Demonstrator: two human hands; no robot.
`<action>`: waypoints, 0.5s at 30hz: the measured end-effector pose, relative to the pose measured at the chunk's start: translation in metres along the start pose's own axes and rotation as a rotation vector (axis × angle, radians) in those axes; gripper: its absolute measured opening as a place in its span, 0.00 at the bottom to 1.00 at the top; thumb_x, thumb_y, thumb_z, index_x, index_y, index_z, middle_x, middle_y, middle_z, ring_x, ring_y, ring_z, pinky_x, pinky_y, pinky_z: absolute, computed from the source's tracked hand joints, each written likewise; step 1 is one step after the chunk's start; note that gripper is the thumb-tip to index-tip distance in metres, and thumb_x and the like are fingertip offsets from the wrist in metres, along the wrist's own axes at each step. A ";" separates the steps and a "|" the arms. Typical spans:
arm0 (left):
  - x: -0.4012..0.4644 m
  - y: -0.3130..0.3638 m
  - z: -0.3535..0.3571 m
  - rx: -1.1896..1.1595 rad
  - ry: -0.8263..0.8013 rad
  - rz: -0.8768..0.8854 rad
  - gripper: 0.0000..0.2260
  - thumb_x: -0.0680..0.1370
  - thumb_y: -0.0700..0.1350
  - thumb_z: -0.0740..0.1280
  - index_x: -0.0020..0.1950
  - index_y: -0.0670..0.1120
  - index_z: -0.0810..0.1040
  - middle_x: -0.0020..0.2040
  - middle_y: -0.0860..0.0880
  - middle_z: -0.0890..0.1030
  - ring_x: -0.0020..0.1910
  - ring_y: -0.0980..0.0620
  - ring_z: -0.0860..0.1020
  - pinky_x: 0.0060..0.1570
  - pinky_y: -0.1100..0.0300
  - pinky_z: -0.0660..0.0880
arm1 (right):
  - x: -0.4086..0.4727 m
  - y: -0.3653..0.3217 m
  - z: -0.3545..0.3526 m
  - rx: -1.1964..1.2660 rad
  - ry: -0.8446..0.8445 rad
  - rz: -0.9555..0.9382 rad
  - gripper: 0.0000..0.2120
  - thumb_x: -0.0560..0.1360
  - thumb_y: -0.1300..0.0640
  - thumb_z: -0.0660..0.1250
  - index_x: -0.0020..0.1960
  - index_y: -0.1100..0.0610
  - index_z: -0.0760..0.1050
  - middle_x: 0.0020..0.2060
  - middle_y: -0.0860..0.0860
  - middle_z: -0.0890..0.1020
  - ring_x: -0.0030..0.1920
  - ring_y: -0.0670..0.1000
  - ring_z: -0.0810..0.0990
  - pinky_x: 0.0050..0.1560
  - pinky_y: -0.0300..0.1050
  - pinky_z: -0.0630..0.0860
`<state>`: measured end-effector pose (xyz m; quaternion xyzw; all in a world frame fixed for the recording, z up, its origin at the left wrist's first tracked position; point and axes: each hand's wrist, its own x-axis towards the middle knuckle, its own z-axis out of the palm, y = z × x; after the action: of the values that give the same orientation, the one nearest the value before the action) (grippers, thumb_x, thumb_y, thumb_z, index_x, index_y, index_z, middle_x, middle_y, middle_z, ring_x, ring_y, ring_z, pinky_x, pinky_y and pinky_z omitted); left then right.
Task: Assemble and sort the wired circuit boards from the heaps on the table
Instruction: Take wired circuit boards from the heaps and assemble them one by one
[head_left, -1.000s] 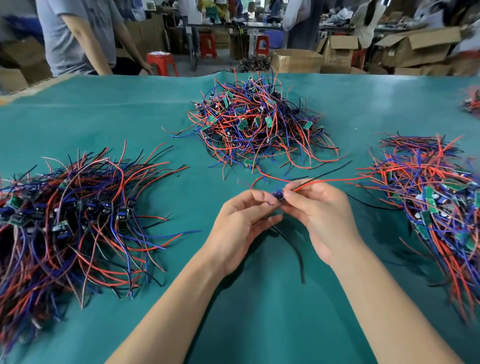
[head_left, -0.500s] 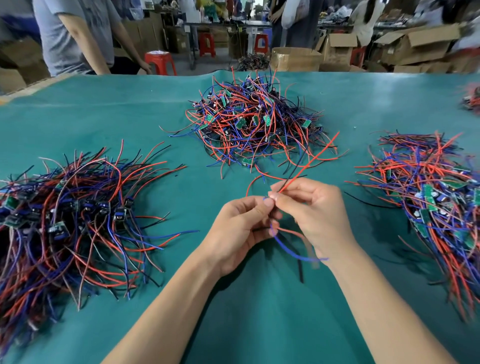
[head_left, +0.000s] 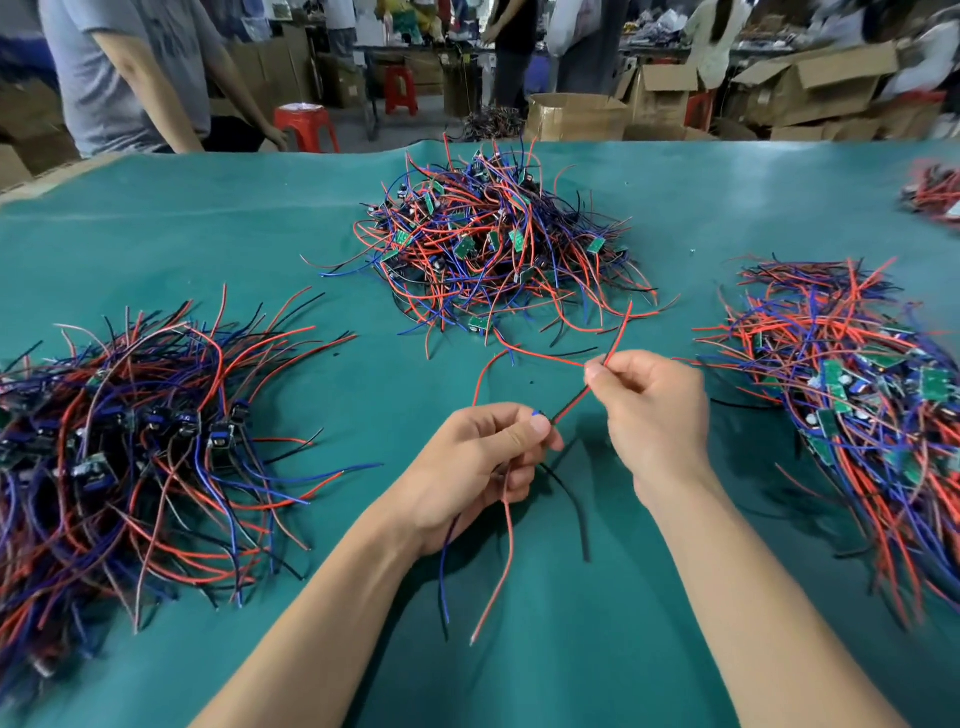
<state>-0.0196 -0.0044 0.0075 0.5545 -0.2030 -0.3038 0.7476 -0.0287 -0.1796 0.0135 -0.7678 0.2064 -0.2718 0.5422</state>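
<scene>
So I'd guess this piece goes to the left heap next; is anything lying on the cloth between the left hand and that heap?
Nothing visible does. Between the left hand and the left heap lies only bare green cloth; the heap's stray wire ends reach toward the hand.

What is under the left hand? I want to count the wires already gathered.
Below the left hand hang a blue wire, a red wire and a black wire. Its fingers cover whatever joins them.
</scene>
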 end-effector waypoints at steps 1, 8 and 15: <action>-0.001 0.000 0.001 0.011 -0.019 -0.003 0.10 0.79 0.46 0.67 0.46 0.39 0.78 0.33 0.51 0.66 0.27 0.55 0.64 0.28 0.65 0.63 | 0.004 0.002 -0.003 -0.042 0.050 -0.019 0.08 0.76 0.56 0.73 0.38 0.53 0.81 0.33 0.47 0.83 0.36 0.49 0.79 0.45 0.47 0.75; -0.001 0.002 0.005 0.049 -0.096 -0.010 0.11 0.79 0.45 0.66 0.48 0.37 0.77 0.32 0.50 0.65 0.28 0.54 0.63 0.27 0.65 0.62 | 0.012 0.006 -0.022 -0.226 0.301 -0.152 0.05 0.77 0.55 0.70 0.47 0.55 0.85 0.37 0.47 0.83 0.37 0.52 0.80 0.41 0.39 0.67; 0.000 0.000 0.002 -0.048 -0.012 0.002 0.11 0.80 0.45 0.65 0.53 0.36 0.77 0.33 0.50 0.67 0.29 0.54 0.66 0.29 0.65 0.65 | 0.012 0.002 -0.022 0.693 0.251 0.319 0.08 0.82 0.63 0.64 0.44 0.61 0.77 0.32 0.56 0.83 0.27 0.48 0.79 0.29 0.39 0.77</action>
<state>-0.0207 -0.0061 0.0079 0.5342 -0.2009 -0.3111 0.7599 -0.0338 -0.2034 0.0192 -0.4587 0.2837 -0.3295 0.7749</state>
